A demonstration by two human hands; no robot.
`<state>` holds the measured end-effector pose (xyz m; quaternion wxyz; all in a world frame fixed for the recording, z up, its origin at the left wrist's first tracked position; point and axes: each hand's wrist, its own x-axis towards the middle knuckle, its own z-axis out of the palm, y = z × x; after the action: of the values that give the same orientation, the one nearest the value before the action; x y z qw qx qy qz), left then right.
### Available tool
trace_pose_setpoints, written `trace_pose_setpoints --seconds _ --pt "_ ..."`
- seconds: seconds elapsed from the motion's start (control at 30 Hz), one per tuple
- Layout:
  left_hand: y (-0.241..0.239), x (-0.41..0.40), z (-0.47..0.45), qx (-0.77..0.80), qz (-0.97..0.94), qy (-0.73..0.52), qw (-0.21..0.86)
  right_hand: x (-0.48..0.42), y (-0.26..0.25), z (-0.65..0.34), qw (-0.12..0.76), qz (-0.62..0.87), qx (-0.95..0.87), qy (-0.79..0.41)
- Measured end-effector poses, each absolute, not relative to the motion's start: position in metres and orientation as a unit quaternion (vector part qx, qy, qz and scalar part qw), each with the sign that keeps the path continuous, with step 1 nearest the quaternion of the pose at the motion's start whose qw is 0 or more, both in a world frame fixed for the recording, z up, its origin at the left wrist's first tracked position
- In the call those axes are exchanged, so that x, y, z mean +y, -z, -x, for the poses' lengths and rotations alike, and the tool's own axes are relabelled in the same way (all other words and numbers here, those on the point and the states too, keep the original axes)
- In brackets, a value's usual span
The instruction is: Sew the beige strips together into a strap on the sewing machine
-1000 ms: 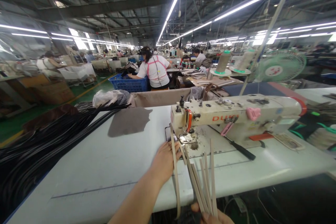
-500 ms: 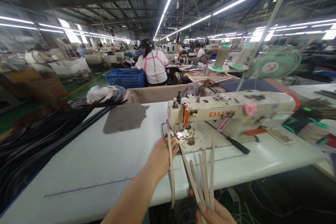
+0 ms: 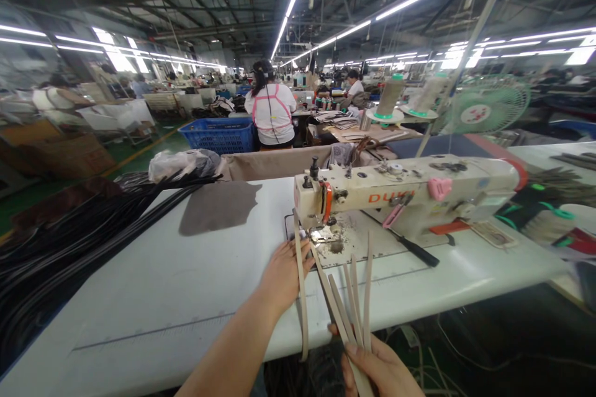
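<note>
My right hand [image 3: 379, 366] grips a fanned bundle of narrow beige strips [image 3: 349, 310] below the table's front edge. One longer strip runs from that hand up to the presser foot [image 3: 321, 234] of the sewing machine [image 3: 372, 192]. Beside the foot, my left hand [image 3: 285, 270] lies on the table with its fingers stretched forward and its fingertips partly hidden. Another beige strip [image 3: 300, 285] hangs down from the machine head, across the left hand's fingers and over the table edge.
A dark brown leather piece [image 3: 218, 208] lies on the white table [image 3: 153, 285]. Long black strips [image 3: 93, 248] are heaped at left. A black-handled tool [image 3: 419, 252] rests by the machine. Ahead are a blue crate [image 3: 216, 135], a seated person [image 3: 272, 111], thread cones [image 3: 391, 99] and a green fan [image 3: 488, 105].
My right hand has risen slightly and shifted a little left with its strips. The left hand stays by the presser foot. The whole view has shifted slightly.
</note>
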<state>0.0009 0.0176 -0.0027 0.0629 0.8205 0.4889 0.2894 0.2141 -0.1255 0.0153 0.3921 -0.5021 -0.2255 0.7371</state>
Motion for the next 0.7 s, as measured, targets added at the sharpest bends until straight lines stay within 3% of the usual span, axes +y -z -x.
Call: trace_pose_setpoints --seconds 0.23,0.7 --pt "0.002 0.018 -0.001 0.482 -0.823 -0.296 0.056 -0.114 0.0 -0.208 0.386 0.498 -0.227 -0.742" --pt "0.001 0.016 0.0 0.484 -0.822 -0.292 0.068 -0.108 -0.03 -0.197 0.452 0.477 -0.231 -0.718"
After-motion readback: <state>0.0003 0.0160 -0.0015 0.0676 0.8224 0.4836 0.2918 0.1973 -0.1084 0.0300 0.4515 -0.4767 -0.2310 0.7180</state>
